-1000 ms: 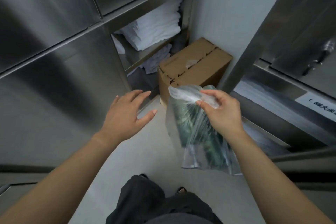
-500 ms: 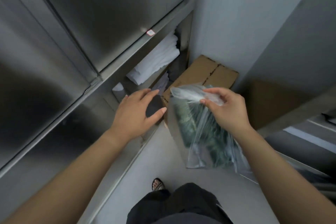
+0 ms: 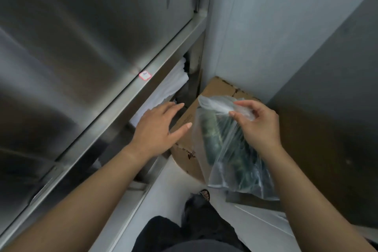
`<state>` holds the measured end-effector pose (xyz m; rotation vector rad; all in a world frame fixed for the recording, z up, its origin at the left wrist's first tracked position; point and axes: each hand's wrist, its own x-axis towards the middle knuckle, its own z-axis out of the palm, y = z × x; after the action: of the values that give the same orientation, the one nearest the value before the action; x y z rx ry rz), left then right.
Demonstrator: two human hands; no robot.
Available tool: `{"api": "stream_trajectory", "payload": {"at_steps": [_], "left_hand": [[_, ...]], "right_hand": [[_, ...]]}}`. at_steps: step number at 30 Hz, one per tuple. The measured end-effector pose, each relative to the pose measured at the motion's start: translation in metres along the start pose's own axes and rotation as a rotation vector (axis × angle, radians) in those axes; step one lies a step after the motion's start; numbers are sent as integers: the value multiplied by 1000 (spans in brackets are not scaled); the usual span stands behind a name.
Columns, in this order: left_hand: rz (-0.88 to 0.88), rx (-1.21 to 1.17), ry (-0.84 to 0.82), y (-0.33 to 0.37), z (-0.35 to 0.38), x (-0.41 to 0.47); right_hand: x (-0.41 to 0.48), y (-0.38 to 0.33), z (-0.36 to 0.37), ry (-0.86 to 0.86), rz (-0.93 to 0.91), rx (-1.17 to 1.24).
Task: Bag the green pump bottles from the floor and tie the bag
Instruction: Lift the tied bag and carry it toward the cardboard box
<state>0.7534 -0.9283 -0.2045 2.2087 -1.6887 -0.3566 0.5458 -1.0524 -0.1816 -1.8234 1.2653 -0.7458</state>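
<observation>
A clear plastic bag (image 3: 225,170) hangs in the air over the floor, with several green pump bottles (image 3: 212,141) showing through it. My right hand (image 3: 259,127) pinches the bunched top of the bag between thumb and fingers. My left hand (image 3: 159,129) is spread open just left of the bag, empty, with its fingers reaching over the cardboard box toward the shelf opening. The bottles' pump heads are blurred behind the plastic.
A closed cardboard box (image 3: 216,92) stands on the floor in the corner behind the bag. A steel cabinet (image 3: 81,47) fills the left, its lower shelf holding folded white towels (image 3: 171,84). A grey wall (image 3: 266,26) is ahead; my dark-trousered leg and sandal (image 3: 204,194) are below.
The view has tilted up and moved closer to the cabinet. My left hand has drifted forward toward the shelf and box. My right hand still holds the bag's top.
</observation>
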Motion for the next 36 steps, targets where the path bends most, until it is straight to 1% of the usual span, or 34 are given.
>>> {"api": "stream_trajectory", "payload": {"at_steps": [7,11,16,20,25,30,33,36], "left_hand": [[44,7,-50,3,11,89],[87,-26,-95,11,25,139],[80,-167,-208,16,59,207],[129,-192,-294,17,91,246],[137,-222,-332,15,136,293],[0,-280,-325,-4,208,306],[-15,-232,-284,-28,251,321],[4,-164,-243,-47,285,341]], "right_hand": [[72,18,-3,130,109,47],[106,32,-7,243,152,23],[132,52,-19,356,204,-22],[153,75,-21,434,253,-53],[181,115,-4,413,322,-56],[212,181,26,385,377,-63],[236,224,51,357,355,-49],[259,252,75,320,311,-45]]}}
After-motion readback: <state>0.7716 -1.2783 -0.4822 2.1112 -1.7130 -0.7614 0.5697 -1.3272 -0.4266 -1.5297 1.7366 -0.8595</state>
